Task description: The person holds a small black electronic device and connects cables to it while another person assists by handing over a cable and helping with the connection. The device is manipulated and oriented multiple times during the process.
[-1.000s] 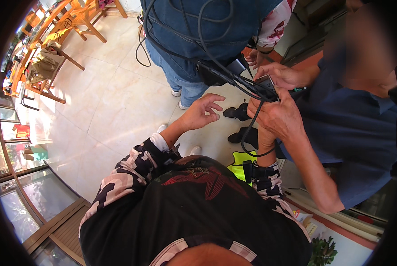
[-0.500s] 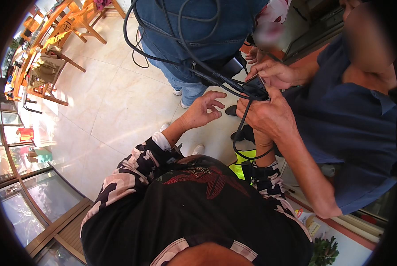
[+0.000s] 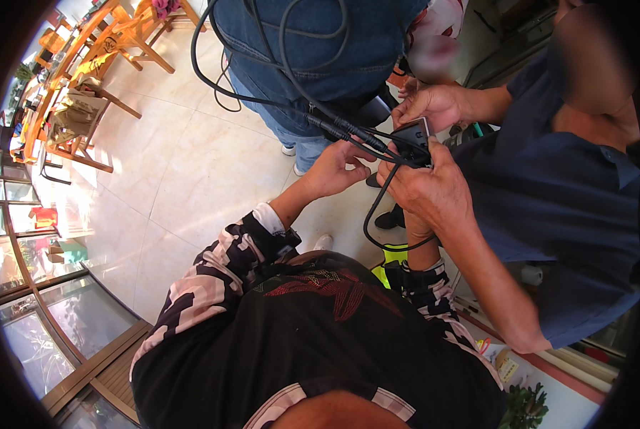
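Note:
A small dark box-shaped device (image 3: 411, 137) with a pale edge is held between a co-worker's two hands, at right of centre. Black cables (image 3: 334, 123) with thick connectors run into it from the upper left. My left hand (image 3: 334, 170) is at the left end of these, its thumb apart from the bent fingers. Its fingertips are beside the cables; whether they touch cannot be told. My right forearm (image 3: 421, 247) rises below the device. The co-worker's near hand (image 3: 434, 187) covers most of my right hand, so its fingers are hidden.
A person in a denim top (image 3: 291, 50) stands ahead, with looped cable before them. The co-worker in a dark blue shirt (image 3: 548, 200) is close on my right. Wooden chairs (image 3: 84, 118) and a long table stand at far left. A potted plant (image 3: 526, 406) is at lower right.
My left hand has moved right and slightly up, to the cables, with its fingers more bent. The device has tilted a little in the co-worker's hands, showing more of its face.

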The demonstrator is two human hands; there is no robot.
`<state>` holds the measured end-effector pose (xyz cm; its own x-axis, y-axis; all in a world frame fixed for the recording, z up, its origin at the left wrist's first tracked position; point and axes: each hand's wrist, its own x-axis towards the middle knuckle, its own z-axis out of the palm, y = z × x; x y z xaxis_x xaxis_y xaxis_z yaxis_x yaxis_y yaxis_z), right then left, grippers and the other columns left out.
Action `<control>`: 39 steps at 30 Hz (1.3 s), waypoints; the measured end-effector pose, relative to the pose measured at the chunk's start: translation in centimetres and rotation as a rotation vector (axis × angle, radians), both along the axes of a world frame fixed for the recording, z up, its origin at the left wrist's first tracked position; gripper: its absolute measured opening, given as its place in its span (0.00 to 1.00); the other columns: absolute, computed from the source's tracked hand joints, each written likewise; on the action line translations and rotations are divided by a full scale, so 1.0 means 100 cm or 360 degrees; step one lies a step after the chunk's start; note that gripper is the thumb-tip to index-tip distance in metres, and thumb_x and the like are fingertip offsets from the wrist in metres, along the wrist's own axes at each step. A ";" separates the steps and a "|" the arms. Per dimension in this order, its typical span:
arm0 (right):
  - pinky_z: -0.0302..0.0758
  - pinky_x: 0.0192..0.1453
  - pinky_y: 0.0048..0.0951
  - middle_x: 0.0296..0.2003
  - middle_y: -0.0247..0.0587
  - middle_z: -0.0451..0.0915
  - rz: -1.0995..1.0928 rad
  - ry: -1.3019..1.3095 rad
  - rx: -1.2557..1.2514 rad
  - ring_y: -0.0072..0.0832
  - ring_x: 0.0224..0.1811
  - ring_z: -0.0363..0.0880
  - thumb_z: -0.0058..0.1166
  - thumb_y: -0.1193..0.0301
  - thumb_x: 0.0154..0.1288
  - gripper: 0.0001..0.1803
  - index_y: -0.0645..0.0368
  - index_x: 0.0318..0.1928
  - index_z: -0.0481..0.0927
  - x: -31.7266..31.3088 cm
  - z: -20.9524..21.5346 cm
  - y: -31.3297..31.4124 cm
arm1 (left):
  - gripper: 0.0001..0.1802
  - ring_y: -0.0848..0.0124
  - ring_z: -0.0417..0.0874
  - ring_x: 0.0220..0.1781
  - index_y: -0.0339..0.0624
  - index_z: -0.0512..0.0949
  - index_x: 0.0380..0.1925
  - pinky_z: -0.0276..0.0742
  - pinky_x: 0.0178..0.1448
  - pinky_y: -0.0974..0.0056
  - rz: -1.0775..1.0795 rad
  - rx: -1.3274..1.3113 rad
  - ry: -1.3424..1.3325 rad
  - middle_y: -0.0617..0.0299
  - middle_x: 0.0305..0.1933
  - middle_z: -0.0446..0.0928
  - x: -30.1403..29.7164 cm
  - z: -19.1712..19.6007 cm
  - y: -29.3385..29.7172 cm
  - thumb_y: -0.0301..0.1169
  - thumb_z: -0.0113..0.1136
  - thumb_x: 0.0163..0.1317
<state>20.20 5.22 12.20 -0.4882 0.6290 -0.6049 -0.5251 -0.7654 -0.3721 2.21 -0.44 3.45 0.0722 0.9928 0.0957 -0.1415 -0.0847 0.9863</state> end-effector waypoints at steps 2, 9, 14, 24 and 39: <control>0.71 0.49 0.22 0.40 0.41 0.71 0.0062 0.0683 -0.0554 0.29 0.44 0.70 0.58 0.58 0.60 0.24 0.66 0.47 0.73 0.001 0.004 -0.001 | 0.28 0.66 0.76 0.59 0.37 0.68 0.57 0.75 0.57 0.60 0.0012 0.0054 0.0039 0.56 0.55 0.74 -0.002 0.004 0.000 0.17 0.62 0.55; 0.74 0.37 0.17 0.34 0.33 0.78 0.0084 -0.0295 0.0108 0.19 0.33 0.76 0.64 0.60 0.57 0.23 0.64 0.46 0.76 -0.014 0.038 -0.018 | 0.27 0.55 0.79 0.50 0.37 0.73 0.52 0.80 0.46 0.60 0.0610 0.0841 0.0998 0.50 0.58 0.69 -0.021 -0.004 0.012 0.18 0.62 0.47; 0.74 0.36 0.17 0.32 0.36 0.76 -0.0367 0.1117 -0.1908 0.19 0.31 0.75 0.69 0.59 0.49 0.27 0.65 0.42 0.76 -0.018 0.050 -0.011 | 0.25 0.48 0.80 0.47 0.37 0.72 0.54 0.79 0.48 0.55 0.0637 0.0672 0.1423 0.48 0.59 0.68 -0.033 -0.005 0.014 0.22 0.57 0.52; 0.75 0.39 0.22 0.38 0.43 0.74 -0.0033 0.1284 -0.1675 0.21 0.37 0.74 0.66 0.58 0.53 0.23 0.65 0.39 0.76 -0.010 0.003 0.006 | 0.06 0.51 0.80 0.32 0.40 0.70 0.37 0.76 0.37 0.53 0.0379 0.0474 0.1746 0.50 0.39 0.67 -0.027 -0.012 0.030 0.26 0.50 0.60; 0.70 0.56 0.25 0.46 0.44 0.74 0.0152 0.0010 0.0191 0.29 0.48 0.74 0.60 0.54 0.62 0.32 0.68 0.54 0.68 0.006 0.020 -0.016 | 0.12 0.49 0.82 0.42 0.40 0.76 0.40 0.79 0.45 0.52 0.0318 0.0244 0.1768 0.44 0.38 0.80 -0.023 -0.006 0.012 0.22 0.48 0.57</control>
